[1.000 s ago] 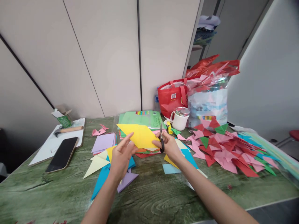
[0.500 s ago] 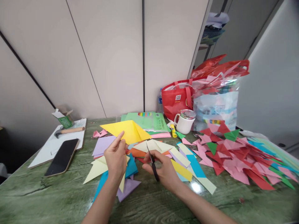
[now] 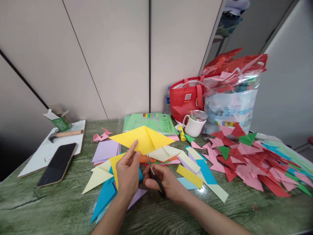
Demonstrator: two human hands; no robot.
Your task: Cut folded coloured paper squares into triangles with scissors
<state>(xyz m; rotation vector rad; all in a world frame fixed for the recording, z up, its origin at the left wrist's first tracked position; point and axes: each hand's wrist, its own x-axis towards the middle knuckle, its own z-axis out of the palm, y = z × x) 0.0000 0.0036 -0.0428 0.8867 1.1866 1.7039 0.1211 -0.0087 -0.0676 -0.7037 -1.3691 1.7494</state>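
**Yellow sheet held over a crowded surface**

The left hand (image 3: 128, 173) pinched the lower edge of a folded yellow sheet (image 3: 143, 138), its grip clenched on the paper, which stood lifted above the green surface (image 3: 49, 209) at centre. The right hand (image 3: 163, 182) had its grip closed round the handles of scissors (image 3: 154, 173), whose blades pointed to 11 o'clock, tips just under the sheet's lower edge.

Beneath and around both hands lay loose coloured sheets: cream (image 3: 97, 174) and blue (image 3: 104, 195) at 8 o'clock, lilac (image 3: 106, 150) at 10 o'clock, a yellow strip (image 3: 189, 171) at 3 o'clock. A heap of triangles (image 3: 249, 156), pink, red and green, filled the 3 o'clock side. At 12 o'clock lay a green paper pack (image 3: 151, 122), and at 1 o'clock stood a glue stick (image 3: 181, 133), a mug (image 3: 194, 125), a red bag (image 3: 187, 99) and a plastic sack (image 3: 232, 104). At 9 o'clock lay a phone (image 3: 57, 163), with a hammer (image 3: 65, 133) and small carton (image 3: 58, 120) behind it.
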